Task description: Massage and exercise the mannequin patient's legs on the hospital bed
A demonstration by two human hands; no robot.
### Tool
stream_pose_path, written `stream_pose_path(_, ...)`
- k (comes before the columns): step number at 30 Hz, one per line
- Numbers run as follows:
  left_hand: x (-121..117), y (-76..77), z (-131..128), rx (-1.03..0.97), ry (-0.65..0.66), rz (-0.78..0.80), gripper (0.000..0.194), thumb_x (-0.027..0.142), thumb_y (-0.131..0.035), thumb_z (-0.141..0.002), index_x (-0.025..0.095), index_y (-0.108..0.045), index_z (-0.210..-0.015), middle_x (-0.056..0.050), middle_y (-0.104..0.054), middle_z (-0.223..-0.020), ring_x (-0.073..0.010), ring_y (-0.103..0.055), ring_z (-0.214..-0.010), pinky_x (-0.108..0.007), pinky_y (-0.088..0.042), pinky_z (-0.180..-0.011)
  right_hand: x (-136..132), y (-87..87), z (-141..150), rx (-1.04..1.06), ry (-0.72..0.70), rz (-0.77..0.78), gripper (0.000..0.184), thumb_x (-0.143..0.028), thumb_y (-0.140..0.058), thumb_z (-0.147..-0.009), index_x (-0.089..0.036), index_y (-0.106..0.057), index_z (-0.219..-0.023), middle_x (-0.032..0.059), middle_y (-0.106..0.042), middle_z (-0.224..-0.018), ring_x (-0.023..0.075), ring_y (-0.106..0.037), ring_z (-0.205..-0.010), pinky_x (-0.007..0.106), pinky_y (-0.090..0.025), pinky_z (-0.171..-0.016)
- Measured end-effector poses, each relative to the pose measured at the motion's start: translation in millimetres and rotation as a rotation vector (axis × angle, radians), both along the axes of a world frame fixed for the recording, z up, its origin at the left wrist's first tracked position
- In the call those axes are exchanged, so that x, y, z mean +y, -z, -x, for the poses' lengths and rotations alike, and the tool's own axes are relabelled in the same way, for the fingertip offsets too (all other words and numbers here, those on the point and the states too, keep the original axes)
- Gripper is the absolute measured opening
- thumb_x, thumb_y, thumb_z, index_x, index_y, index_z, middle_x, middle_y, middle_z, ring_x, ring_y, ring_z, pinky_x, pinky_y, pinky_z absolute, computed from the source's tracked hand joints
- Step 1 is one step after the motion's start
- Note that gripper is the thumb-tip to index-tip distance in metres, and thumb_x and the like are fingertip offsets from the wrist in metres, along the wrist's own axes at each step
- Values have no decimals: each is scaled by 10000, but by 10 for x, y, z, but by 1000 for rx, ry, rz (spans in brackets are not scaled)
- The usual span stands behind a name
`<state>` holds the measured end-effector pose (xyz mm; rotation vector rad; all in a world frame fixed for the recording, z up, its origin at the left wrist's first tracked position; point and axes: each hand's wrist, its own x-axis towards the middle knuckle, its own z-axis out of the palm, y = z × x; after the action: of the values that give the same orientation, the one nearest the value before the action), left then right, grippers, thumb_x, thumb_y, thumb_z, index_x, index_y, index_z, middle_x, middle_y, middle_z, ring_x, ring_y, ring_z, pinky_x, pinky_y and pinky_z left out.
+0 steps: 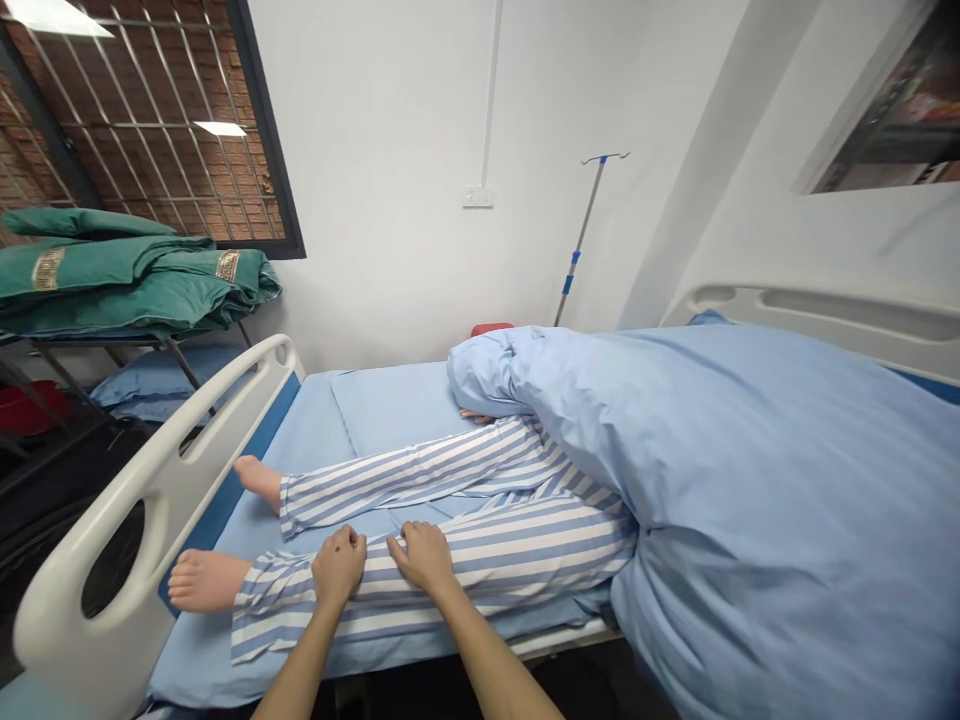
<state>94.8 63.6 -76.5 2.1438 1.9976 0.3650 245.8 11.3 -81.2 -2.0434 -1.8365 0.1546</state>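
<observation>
On a blue bed (300, 430), the left hand (339, 565) and right hand (424, 557) rest lightly curled on a striped trouser leg (480, 580), neither clearly gripping, so a firmer push could slip on the cloth or shift the leg toward the white bed rail (176, 480).

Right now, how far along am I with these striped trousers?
Done: both striped legs lie straight, bare feet showing. In hand: your left hand and right hand rest on the nearer leg. Left: the blue duvet covers everything above the thighs, so I cannot judge beyond that.
</observation>
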Motion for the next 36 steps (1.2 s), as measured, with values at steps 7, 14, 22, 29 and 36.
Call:
stream_pose_path(7, -28, -33, -14, 20, -21, 21, 269, 330, -339, -806, 200, -574, -781, -63, -658, -869, -205, -568, -859, -291, -344, -681, -46, -51, 0, -4, -17, 26, 418, -470, -323, -878, -164, -607, -869, 117, -653, -875, 235, -582, -867, 330, -379, -750)
stream_pose_path(14, -29, -11, -23, 24, -41, 21, 279, 332, -322, -800, 212, -572, -771, -59, -654, -861, -214, -569, -845, -298, -350, -679, -65, -18, -13, 27, -9, -16, 405, -461, -337, -872, -159, -606, -867, 118, -647, -875, 242, -580, -866, 345, -382, -764)
stream_pose_path(22, 8, 7, -43, 48, -73, 51, 288, 361, -325, -797, 227, -577, -762, -47, -660, -866, -212, -572, -852, -292, -361, -684, -36, 5, -28, 49, -22, -30, 390, -436, -343, -870, -151, -608, -899, 125, -644, -883, 253, -574, -881, 370, -384, -781)
stream_pose_path(29, 4, -7, -66, 79, -94, 63, 281, 363, -339, -795, 219, -577, -754, -53, -662, -869, -210, -576, -852, -281, -362, -679, -49, -26, -48, 80, -41, 0, 399, -429, -337, -870, -143, -608, -935, 143, -641, -902, 263, -568, -904, 391, -371, -806)
stream_pose_path(36, 4, -32, -71, 81, -76, 79, 274, 362, -330, -792, 230, -566, -755, -45, -662, -871, -222, -578, -851, -294, -360, -664, -60, -30, -55, 91, -44, -13, 387, -426, -351, -863, -142, -606, -932, 135, -641, -905, 262, -568, -900, 386, -378, -799)
